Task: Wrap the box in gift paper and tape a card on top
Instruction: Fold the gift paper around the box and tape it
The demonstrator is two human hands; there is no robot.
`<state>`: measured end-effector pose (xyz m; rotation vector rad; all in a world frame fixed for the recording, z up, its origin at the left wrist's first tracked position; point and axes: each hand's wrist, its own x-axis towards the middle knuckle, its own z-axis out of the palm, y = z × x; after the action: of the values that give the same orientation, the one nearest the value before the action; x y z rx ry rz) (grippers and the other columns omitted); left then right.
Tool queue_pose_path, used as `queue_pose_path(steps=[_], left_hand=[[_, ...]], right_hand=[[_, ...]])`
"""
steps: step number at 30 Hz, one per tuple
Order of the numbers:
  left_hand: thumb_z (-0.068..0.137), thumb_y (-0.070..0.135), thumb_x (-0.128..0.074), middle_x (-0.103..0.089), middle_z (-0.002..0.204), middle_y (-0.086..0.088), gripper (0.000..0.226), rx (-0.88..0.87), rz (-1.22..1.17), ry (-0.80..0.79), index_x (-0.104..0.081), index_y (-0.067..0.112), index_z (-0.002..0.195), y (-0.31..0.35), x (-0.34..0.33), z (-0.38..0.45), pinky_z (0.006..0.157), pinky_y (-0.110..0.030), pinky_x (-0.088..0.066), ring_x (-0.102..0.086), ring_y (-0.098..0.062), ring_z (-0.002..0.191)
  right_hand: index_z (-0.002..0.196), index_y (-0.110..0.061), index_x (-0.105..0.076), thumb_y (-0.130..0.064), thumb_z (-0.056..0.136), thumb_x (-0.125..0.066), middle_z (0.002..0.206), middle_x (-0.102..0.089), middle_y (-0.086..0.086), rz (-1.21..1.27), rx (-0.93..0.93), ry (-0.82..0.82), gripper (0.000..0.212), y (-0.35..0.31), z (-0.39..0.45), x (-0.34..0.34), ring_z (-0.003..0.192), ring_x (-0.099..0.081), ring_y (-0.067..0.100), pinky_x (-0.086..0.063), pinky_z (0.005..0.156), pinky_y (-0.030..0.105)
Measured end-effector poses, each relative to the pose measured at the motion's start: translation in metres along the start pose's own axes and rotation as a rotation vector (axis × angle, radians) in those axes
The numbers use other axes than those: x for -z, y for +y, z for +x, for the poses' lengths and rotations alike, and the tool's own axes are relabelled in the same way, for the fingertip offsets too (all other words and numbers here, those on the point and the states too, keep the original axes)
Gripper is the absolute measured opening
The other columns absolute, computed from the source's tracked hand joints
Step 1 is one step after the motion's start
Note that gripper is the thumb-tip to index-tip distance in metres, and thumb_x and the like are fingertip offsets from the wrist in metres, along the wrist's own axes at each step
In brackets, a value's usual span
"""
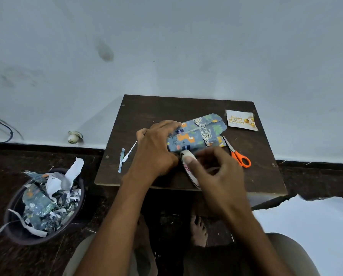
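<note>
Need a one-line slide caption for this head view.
Left hand steadies the paper-wrapped box while the right hand holds a tape roll; card and scissors wait nearby.

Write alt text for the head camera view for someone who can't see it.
A person's left hand presses a box wrapped in blue animal-print paper on a dark wooden table while the right hand holds a white tape roll against it. Orange-handled scissors and a birthday card lie nearby.
</note>
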<state>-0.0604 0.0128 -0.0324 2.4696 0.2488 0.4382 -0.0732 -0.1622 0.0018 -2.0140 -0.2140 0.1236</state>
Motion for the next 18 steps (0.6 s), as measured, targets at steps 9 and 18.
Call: queue_pose_path(steps=[9, 18], left_hand=[[0.073, 0.018, -0.084, -0.049, 0.152, 0.014, 0.070, -0.010, 0.065, -0.047, -0.062, 0.031, 0.138, -0.006, 0.001, 0.004, 0.101, -0.024, -0.012, -0.039, 0.003, 0.140], [0.084, 0.023, -0.071, -0.037, 0.159, 0.016, 0.065, -0.071, 0.180, -0.092, -0.052, 0.034, 0.146, -0.009, -0.001, 0.000, 0.111, -0.036, -0.008, -0.029, 0.000, 0.148]], right_hand=[[0.072, -0.010, -0.070, -0.029, 0.097, -0.067, 0.061, -0.071, 0.001, 0.127, -0.046, -0.205, 0.031, 0.003, -0.003, -0.016, 0.055, -0.063, 0.010, -0.047, 0.055, 0.020], [0.071, -0.008, -0.070, -0.032, 0.097, -0.067, 0.060, -0.072, 0.005, 0.189, -0.068, -0.198, 0.035, -0.003, -0.002, -0.021, 0.058, -0.070, 0.017, -0.058, 0.064, 0.031]])
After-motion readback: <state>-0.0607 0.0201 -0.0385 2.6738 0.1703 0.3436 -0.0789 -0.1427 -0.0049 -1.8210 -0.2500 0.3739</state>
